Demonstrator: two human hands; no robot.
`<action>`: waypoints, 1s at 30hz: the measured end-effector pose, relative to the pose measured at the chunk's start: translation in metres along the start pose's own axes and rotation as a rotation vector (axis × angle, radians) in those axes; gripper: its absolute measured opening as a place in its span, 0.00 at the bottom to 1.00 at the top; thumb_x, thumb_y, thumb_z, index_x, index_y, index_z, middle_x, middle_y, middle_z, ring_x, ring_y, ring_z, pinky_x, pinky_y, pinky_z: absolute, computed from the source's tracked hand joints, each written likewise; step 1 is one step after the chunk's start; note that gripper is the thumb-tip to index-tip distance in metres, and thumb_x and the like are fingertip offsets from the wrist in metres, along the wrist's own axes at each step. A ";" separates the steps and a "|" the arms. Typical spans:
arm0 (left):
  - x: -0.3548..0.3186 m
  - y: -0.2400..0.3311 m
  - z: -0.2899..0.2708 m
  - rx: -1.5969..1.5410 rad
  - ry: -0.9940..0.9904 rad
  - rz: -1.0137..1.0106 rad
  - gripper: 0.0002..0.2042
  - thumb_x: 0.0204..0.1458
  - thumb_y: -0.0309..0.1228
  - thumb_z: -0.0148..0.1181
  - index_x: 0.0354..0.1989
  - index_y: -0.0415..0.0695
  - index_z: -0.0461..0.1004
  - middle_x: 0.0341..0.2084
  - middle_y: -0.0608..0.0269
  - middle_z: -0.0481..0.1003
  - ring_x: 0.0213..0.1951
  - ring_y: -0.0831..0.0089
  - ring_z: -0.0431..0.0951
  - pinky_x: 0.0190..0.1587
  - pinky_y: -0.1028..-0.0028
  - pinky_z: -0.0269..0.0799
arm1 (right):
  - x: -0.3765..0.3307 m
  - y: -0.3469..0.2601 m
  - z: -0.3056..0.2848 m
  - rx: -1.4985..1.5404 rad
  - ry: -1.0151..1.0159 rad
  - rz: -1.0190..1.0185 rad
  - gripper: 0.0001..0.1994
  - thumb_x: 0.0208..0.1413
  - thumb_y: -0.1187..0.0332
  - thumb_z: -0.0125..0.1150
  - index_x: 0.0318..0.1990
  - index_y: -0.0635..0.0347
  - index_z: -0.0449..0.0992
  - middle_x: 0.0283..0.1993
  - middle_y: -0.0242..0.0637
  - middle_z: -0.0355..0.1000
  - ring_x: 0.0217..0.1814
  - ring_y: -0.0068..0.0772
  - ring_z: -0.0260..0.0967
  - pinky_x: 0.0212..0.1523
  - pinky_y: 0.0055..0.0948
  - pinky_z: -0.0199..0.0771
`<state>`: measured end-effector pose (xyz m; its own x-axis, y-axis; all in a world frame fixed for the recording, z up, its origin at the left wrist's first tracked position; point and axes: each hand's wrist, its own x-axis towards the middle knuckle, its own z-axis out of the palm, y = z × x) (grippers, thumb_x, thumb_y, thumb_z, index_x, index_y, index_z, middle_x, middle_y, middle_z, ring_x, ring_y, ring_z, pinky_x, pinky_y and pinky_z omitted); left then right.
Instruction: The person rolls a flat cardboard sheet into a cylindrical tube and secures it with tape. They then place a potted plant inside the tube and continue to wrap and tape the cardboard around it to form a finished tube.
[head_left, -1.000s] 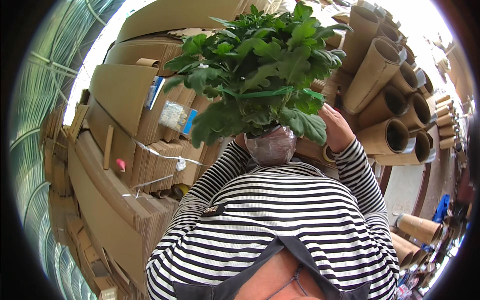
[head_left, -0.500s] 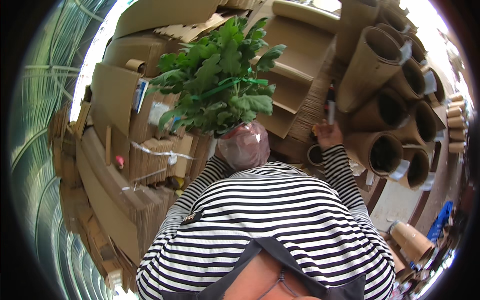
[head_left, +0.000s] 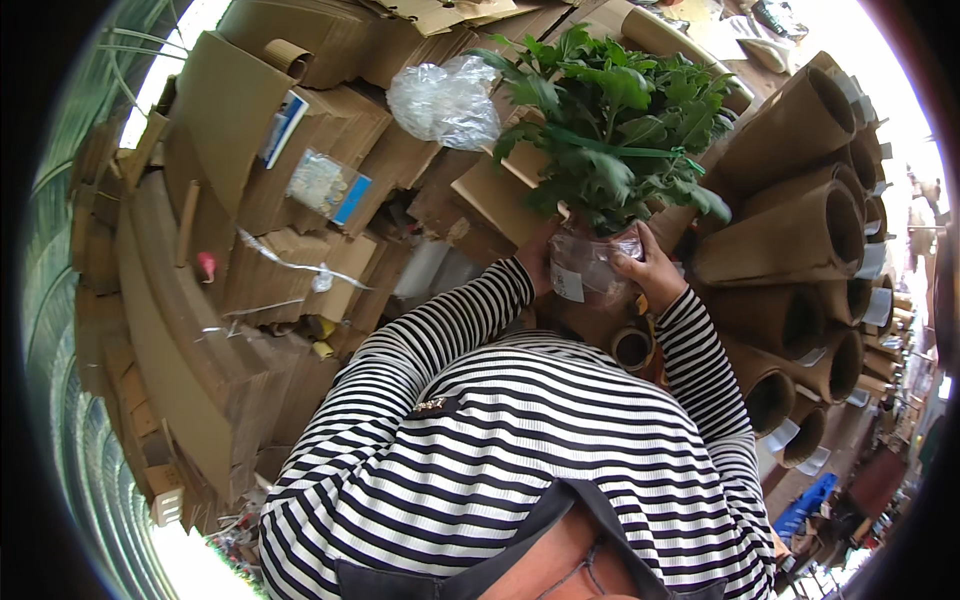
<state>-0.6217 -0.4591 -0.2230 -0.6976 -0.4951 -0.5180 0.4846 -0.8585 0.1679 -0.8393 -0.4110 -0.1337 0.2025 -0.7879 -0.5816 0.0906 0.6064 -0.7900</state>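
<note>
The potted plant with dense, lobed green leaves (head_left: 640,115) is held in front of the person's chest, between both hands. Its long axis runs from the pot, which is nearest the chest, outward and slightly to the person's right, so the leafy crown points away from the body. This single view does not settle how upright or tilted it is.

The foliage is full and bushy, much wider than the pot, with mid-green and darker leaves spreading on all sides; some droop over the rim. A thin bright-green plastic tie (head_left: 640,152) circles the stems, its loose end sticking out at the right. The small rounded pot (head_left: 597,262) is wrapped in shiny, wrinkled clear plastic with a pinkish-brown tint, and a small white rectangular label (head_left: 567,286) sits low on its left face.

The right hand (head_left: 657,268) grasps the pot's right side, thumb pressed on the plastic near the rim. The left hand (head_left: 538,258) grasps the left side, most of its fingers hidden behind the pot.

A crumpled clear plastic bag (head_left: 443,102) lies to the left of the foliage, and large brown cardboard tubes (head_left: 775,242) stand stacked to the right.
</note>
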 end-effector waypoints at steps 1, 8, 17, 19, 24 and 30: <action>0.010 0.000 0.000 -0.023 0.010 -0.014 0.32 0.68 0.57 0.41 0.67 0.42 0.66 0.62 0.50 0.72 0.61 0.55 0.74 0.67 0.53 0.67 | 0.003 -0.004 -0.006 0.043 -0.035 0.035 0.56 0.51 0.47 0.76 0.77 0.65 0.44 0.73 0.50 0.58 0.72 0.43 0.61 0.69 0.38 0.65; 0.100 -0.019 -0.004 -0.107 -0.089 -0.027 0.20 0.69 0.44 0.46 0.61 0.44 0.72 0.56 0.56 0.78 0.55 0.60 0.79 0.62 0.57 0.74 | 0.044 0.017 -0.075 0.517 -0.190 -0.072 0.29 0.66 0.54 0.60 0.70 0.54 0.62 0.67 0.40 0.68 0.69 0.46 0.66 0.70 0.50 0.65; 0.143 -0.002 -0.065 -0.111 0.011 0.051 0.19 0.69 0.41 0.48 0.61 0.42 0.72 0.56 0.55 0.78 0.54 0.60 0.79 0.60 0.58 0.75 | 0.108 -0.003 -0.093 -0.128 0.034 0.058 0.35 0.56 0.64 0.67 0.70 0.64 0.61 0.46 0.32 0.71 0.46 0.24 0.68 0.49 0.27 0.72; 0.142 -0.005 -0.082 -0.125 0.023 0.066 0.19 0.69 0.40 0.48 0.61 0.42 0.72 0.55 0.55 0.78 0.54 0.60 0.79 0.59 0.58 0.75 | 0.127 -0.007 -0.079 -0.223 0.071 0.091 0.39 0.54 0.64 0.72 0.71 0.65 0.62 0.52 0.37 0.74 0.52 0.29 0.72 0.56 0.29 0.73; 0.141 -0.015 -0.099 -0.134 0.037 0.072 0.19 0.68 0.40 0.49 0.60 0.42 0.72 0.55 0.55 0.78 0.53 0.61 0.79 0.58 0.59 0.76 | 0.168 0.018 -0.093 -0.503 0.071 0.197 0.41 0.49 0.62 0.76 0.70 0.65 0.65 0.63 0.45 0.73 0.62 0.36 0.72 0.64 0.31 0.71; 0.156 -0.016 -0.103 -0.143 0.031 0.092 0.19 0.68 0.39 0.50 0.60 0.41 0.72 0.54 0.55 0.78 0.52 0.61 0.80 0.57 0.60 0.76 | 0.188 0.063 -0.105 -0.611 0.271 0.265 0.40 0.47 0.61 0.78 0.68 0.66 0.68 0.60 0.46 0.75 0.58 0.36 0.75 0.60 0.32 0.75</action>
<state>-0.6836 -0.5085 -0.3929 -0.6315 -0.5642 -0.5319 0.6172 -0.7810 0.0956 -0.8979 -0.5322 -0.3135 -0.1139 -0.6695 -0.7340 -0.5062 0.6748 -0.5370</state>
